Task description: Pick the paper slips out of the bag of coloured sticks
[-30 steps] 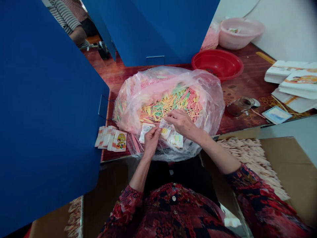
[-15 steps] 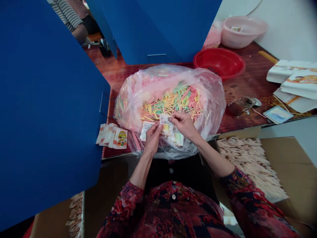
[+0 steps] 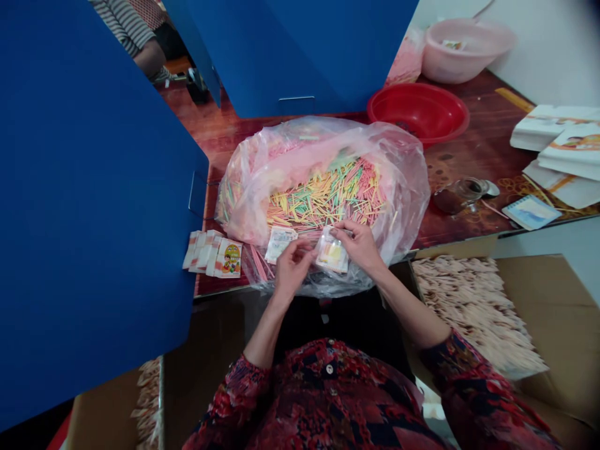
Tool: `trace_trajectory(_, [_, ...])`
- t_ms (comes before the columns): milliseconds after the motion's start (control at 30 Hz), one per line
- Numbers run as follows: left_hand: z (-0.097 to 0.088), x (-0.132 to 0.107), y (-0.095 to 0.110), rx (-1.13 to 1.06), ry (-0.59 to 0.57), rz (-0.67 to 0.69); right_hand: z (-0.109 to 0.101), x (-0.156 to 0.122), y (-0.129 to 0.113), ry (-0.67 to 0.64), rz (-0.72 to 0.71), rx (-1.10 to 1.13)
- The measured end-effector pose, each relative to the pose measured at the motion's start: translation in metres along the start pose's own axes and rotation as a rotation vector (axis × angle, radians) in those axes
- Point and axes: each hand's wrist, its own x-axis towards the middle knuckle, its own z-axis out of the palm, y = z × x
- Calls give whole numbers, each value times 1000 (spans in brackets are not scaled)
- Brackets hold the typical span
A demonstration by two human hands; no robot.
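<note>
My right hand (image 3: 362, 247) pinches the top edge of a small printed packet (image 3: 332, 251), whose clear part shows yellow inside. Just left of it, my left hand (image 3: 294, 265) has its thumb and fingers drawn together; whether anything is between them I cannot make out. Beside its fingers another printed packet (image 3: 280, 244) lies on the plastic. Both hands are over the near rim of a large clear plastic bag (image 3: 407, 187), opened wide. Heaped inside are thin pink, yellow and green sticks (image 3: 323, 197).
A fanned stack of packets (image 3: 218, 255) lies left, by a blue panel (image 3: 103, 206). Rightward are a red basin (image 3: 422, 112), pink basin (image 3: 464, 53), glass jar (image 3: 459, 195), notepad (image 3: 532, 211) and white printed bags (image 3: 569, 150). A carton holds many packets (image 3: 478, 312). A co-worker's striped sleeve (image 3: 124, 25) shows.
My left hand has come off the packet that both hands held. My right hand has lowered that packet slightly to the right, over the one lying there.
</note>
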Motion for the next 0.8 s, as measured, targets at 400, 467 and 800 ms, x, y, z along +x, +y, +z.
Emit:
trace_trajectory(400, [-54,25,-17,735,403,46,17,-14,57,134,-344,-807])
trace_trajectory(467, [-55,28,-21,605,429,36,15,-14,54,145,-367,-842])
trace_trajectory(800, [-58,25,0,247,285,102,25,5,8,-1,-380,-486])
